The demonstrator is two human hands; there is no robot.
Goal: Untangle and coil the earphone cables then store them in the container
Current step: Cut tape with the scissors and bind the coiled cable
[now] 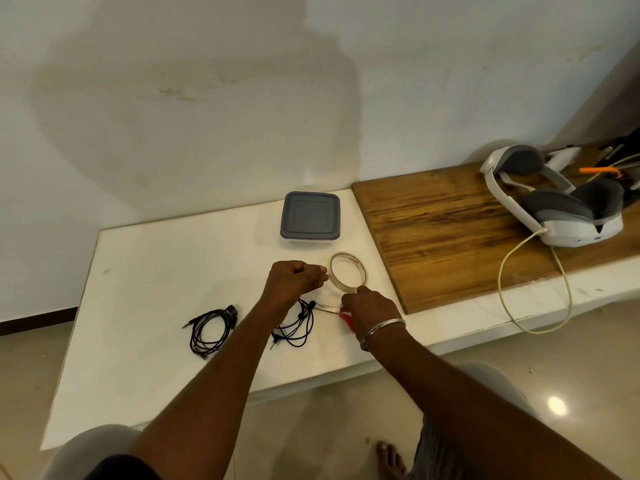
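Note:
Two black earphone cables lie coiled on the white table: one earphone coil at the left, a second earphone coil partly under my left forearm. A container with a grey lid stands closed at the back. My right hand holds a roll of clear tape tilted up off the table. My left hand is closed with its fingertips at the roll's left edge, pinching what seems to be the tape end. Red-handled scissors lie under my right hand.
A wooden board covers the table's right part. On it rests a white and grey headset with a pale cable hanging over the front edge. Tools lie at the far right corner. My knees and a bare foot show below.

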